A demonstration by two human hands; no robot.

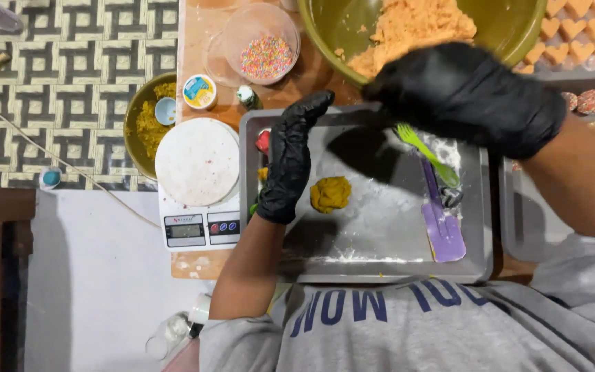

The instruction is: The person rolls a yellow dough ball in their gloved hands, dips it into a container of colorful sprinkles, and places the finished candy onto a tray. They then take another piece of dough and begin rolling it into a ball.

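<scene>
Both hands wear black gloves. The left hand [289,160] is held flat and open, fingers together and pointing away from the person, standing on its edge over the left side of a grey metal tray [387,262]. It grips nothing. Just to the right of its palm, apart from it, a small lump of yellow dough [330,193] sits on the tray's floured bottom.

The right hand [468,96] hovers higher, over the tray's far right corner and the near rim of a large olive-green bowl [511,31]. Its fingers are curled downward and inward; whether anything is inside that curl I cannot tell. The bowl beyond it holds a heap of orange crumbly dough [411,29].

Below the right hand, on the tray, a green plastic fork [425,153] lies slanted, and nearer the person a purple spatula [441,227] lies lengthwise beside it. Behind the left hand's wrist, at the tray's left edge, small red and yellow bits show, too hidden to name.

Left of the left hand, off the tray, a white kitchen scale [198,207] stands on the wooden tabletop [197,265] with a round white plate on top. Beyond the scale sits a clear tub of coloured sprinkles [266,56], and further left a dark bowl of yellow crumbs [147,124]. To the right of the right hand, orange heart-shaped pieces [587,31] lie in rows, with a second grey tray [518,234] under the forearm.
</scene>
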